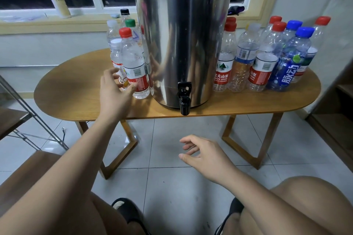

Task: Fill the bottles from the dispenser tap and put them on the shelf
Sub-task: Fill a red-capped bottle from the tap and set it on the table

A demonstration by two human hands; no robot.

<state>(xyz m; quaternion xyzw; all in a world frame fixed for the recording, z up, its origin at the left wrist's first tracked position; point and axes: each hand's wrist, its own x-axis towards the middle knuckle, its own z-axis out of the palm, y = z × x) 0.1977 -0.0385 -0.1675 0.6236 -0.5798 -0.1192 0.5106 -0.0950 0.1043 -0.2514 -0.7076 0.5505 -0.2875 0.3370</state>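
Hovering left hand point(112, 89), fingers spread, holding nothing, just beside red-capped bottle point(135, 66) on bench point(76, 89); contact unclear. Dispenser point(183, 34) mid-bench, tap point(184, 99) at near edge. Right hand point(202, 153) loose, empty, above floor point(172, 177). More bottles point(259, 59) far right.

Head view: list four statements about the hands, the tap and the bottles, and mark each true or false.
1. The left hand reaches toward a red-capped bottle left of the dispenser. True.
2. The right hand holds a bottle. False: it is empty and open, above the floor.
3. A bottle stands under the tap. False: nothing is beneath it.
4. Two blue-capped bottles stand right of the dispenser. True.
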